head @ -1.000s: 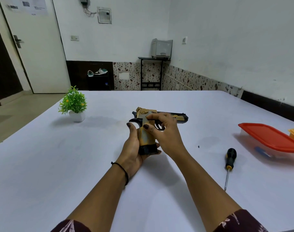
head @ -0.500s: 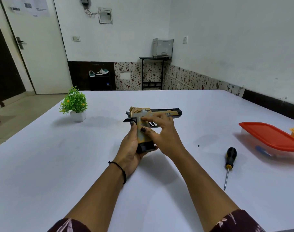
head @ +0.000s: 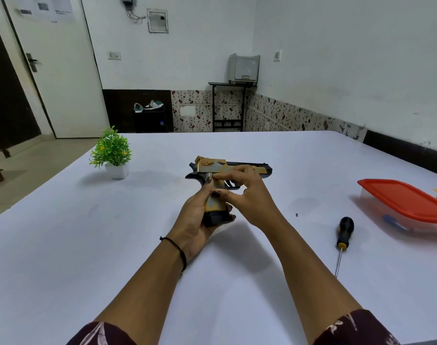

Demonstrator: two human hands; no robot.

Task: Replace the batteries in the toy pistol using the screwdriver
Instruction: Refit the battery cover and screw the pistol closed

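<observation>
A white desk [head: 88, 245] is spreading under both hands, with a white-walled room lying beyond it. Just right of the hands a screwdriver [head: 343, 235] is lying flat, a red-lidded box [head: 406, 202] sitting farther right. A potted plant [head: 111, 151] is standing beyond them, leftward. The left hand [head: 195, 220] is wrapping the pistol [head: 212, 165] by its handle, holding it upright. The right hand [head: 247, 197] is pinching the gold-and-black pistol near its trigger, barrel pointing right.

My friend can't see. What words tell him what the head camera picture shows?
A left hand grips the handle of a gold-and-black toy pistol over a white table while the right hand pinches its side. A screwdriver lies untouched on the table to the right, near a red-lidded box.
</observation>
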